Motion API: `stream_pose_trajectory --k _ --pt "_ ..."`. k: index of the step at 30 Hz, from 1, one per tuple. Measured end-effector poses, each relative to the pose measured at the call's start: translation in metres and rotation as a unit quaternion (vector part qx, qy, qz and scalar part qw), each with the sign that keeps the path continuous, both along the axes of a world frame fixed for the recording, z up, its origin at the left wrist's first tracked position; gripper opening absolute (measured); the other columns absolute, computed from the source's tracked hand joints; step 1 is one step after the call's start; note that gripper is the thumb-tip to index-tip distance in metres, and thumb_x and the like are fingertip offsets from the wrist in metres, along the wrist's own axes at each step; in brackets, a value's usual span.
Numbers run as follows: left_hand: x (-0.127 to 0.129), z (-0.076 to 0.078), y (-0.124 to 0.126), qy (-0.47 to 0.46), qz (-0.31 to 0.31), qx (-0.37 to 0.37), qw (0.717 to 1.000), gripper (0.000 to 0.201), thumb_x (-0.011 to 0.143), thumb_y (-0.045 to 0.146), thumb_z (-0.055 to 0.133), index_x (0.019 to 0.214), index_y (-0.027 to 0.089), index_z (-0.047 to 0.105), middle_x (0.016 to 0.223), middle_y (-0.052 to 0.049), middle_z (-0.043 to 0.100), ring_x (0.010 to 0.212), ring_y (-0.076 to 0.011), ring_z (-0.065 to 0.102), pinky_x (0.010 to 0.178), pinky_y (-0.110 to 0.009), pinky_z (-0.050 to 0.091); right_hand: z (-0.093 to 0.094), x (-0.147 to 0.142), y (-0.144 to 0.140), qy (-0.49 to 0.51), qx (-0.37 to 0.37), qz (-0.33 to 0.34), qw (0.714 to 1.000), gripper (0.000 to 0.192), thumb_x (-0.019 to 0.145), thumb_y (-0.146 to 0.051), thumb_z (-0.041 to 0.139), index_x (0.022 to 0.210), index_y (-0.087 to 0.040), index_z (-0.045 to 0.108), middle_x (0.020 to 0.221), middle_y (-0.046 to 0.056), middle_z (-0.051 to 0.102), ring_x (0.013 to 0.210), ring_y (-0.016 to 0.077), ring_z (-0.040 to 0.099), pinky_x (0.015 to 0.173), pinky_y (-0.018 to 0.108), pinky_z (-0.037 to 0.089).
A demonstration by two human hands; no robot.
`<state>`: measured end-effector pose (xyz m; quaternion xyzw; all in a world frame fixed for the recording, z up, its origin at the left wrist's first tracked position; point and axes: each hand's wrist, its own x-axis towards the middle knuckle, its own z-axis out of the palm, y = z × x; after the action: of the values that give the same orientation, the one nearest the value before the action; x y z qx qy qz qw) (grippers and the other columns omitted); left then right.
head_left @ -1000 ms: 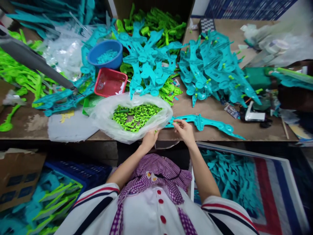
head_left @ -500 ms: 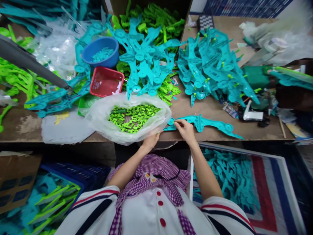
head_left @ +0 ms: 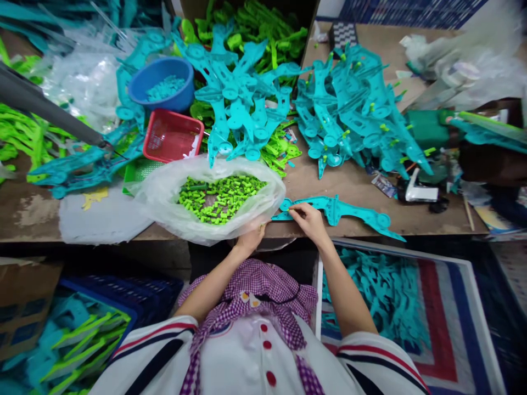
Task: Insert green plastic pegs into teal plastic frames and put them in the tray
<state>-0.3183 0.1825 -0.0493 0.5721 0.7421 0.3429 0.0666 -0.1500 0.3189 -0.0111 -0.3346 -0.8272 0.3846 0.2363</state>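
There's one peg-filled bag, one bowl and one red basket.

I sit in what looks like a workshop, the kind where plastic parts get put together by hand. My worn brown desk carries tangled heaps of matching turquoise mouldings, with bright green mouldings piled behind. Small fittings are held loose in bulk: little green pegs in a clear plastic bag, turquoise bits in a blue bowl. Below desk height, a blue crate and a white-rimmed bin hold yet more of these shapes, and I wear a checked apron over my shirt.
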Motion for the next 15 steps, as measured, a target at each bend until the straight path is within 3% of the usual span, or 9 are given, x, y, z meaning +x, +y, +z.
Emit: stream_pose_trajectory --k 9,15 --pt "0.002 -0.001 -0.003 0.06 0.003 -0.018 0.998 0.022 0.092 0.028 0.057 0.098 0.016 0.074 0.106 -0.013 0.073 0.104 -0.0287 0.067 0.099 -0.044 0.05 -0.011 0.005 -0.01 0.015 0.058 0.083 0.995 0.017 0.095 -0.035 0.054 0.097 -0.022 0.064 0.096 0.008 0.068 0.092 0.0216 0.064 0.084 0.038 0.052" --pt "0.001 -0.003 -0.005 0.053 -0.007 -0.045 0.998 0.023 0.092 0.028 0.056 0.098 0.016 0.074 0.105 -0.012 0.074 0.102 -0.0283 0.068 0.098 -0.044 0.05 -0.016 0.002 -0.008 -0.035 0.066 0.07 0.995 0.024 0.096 -0.04 0.05 0.09 -0.021 0.063 0.085 0.007 0.065 0.082 0.0217 0.063 0.075 0.036 0.052"
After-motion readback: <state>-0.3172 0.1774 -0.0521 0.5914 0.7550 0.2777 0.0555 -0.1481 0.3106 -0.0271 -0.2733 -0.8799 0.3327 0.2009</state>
